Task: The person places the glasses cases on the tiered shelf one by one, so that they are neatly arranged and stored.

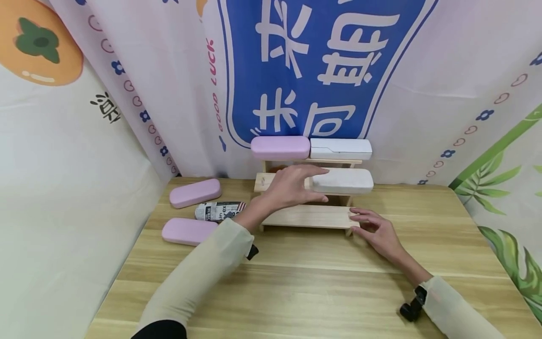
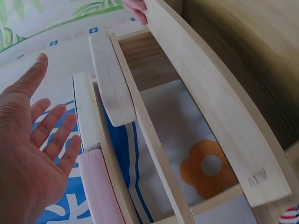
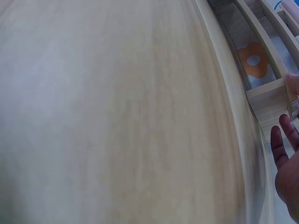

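A three-tier wooden rack stands at the back of the table. My left hand is over its middle tier, thumb and fingers apart around the left end of a white glasses case. In the left wrist view the left hand shows spread fingers, with nothing held. My right hand touches the right end of the lowest tier with its fingertips. On the top tier a pink glasses case sits left of another white case.
Left of the rack lie two pink cases, one farther back and one nearer, partly behind my sleeve. Between them is a newsprint-patterned case. A printed curtain hangs right behind the wooden table.
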Demonstrator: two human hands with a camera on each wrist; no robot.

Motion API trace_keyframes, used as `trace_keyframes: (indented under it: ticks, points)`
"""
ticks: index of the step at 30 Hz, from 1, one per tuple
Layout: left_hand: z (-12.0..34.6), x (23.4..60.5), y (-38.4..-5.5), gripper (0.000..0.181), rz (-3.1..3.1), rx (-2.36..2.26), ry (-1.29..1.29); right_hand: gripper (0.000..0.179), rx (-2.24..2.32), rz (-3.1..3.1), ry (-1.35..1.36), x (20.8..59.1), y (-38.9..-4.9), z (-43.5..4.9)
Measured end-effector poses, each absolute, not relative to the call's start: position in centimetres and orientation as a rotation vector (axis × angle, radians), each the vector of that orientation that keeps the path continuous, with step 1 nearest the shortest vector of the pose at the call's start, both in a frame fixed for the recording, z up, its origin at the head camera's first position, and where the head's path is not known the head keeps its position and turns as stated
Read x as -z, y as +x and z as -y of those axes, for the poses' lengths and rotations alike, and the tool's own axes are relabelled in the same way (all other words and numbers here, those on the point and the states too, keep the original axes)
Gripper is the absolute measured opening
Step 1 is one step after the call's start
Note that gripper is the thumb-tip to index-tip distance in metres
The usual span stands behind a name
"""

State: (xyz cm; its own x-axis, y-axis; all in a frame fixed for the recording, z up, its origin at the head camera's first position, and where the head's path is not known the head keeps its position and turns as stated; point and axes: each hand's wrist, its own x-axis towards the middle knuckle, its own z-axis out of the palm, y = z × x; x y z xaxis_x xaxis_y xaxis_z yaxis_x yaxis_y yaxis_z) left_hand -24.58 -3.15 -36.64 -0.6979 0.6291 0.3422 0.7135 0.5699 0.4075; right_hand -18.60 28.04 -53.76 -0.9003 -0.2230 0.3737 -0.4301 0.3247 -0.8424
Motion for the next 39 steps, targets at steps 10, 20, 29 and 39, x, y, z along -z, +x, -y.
trace_keyframes:
  ticks: [10,20,29,39]
  points:
    - [6.2,36.7,-23.6,0.073,2.582,0.782,-1.139,0.031,-1.609,2.400,0.608,53.7,-18.5,-28.1]
    - [9.1,37.4,-22.9,0.074,2.615,0.767,-1.127,0.029,-1.626,2.395,0.608,53.9,-18.6,-28.3]
    - [12.6,37.3,-21.5,0.073,2.616,0.800,-1.147,0.029,-1.633,2.396,0.610,54.1,-18.7,-28.3]
    - [16.9,37.5,-20.1,0.070,2.605,0.773,-1.105,0.029,-1.604,2.407,0.590,53.1,-18.1,-27.7]
